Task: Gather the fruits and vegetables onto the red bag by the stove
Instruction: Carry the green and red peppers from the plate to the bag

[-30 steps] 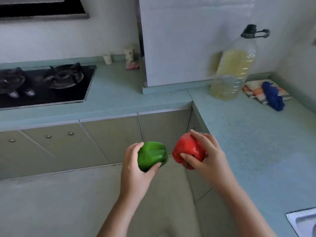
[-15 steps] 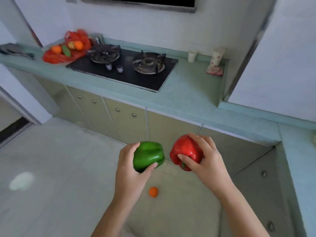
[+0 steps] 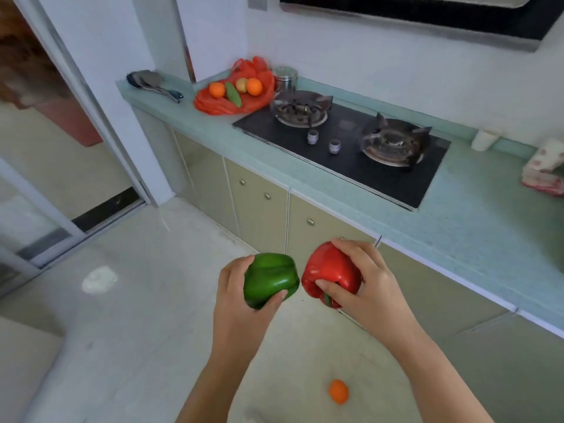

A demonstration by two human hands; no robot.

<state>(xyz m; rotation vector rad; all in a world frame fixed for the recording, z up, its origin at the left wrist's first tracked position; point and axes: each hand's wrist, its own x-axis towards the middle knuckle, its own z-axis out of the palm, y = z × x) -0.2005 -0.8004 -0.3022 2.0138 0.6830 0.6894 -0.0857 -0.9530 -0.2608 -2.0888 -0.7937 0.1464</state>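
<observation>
Turned further left and stepped nearer since half a second ago: brings the crumpled red plastic bag (image 3: 219,106) from the far upper-left corner toward upper centre-left and larger, and drops the small round orange fruit (image 3: 338,391) down to the bottom edge. Judged as the carry toward the bag, with both peppers unmoved in their grips. Nearest, low and right of centre: that orange fruit, loose on the pale floor, between the two forearms and well apart from either hand; probably one more fetch after this. Above it, at centre: left hand (image 3: 241,303) wrapped round the glossy green bell pepper (image 3: 270,279), thumb pressed on its lower right, fingers curled behind its left side and mostly hidden. Just beside, almost touching: glossy red bell pepper (image 3: 331,271) clasped by the right hand (image 3: 366,288), fingers arched over the top, thumb tucked under near the green stem. Further up, right of centre: black two-burner gas stove (image 3: 360,166) sunk into the pale green counter (image 3: 476,209). Farthest, just beside the stove's left end: the bag, already bearing two oranges, a yellowish fruit and a long green vegetable, well apart from both peppers. Left to do: reach over, set both down.
</observation>
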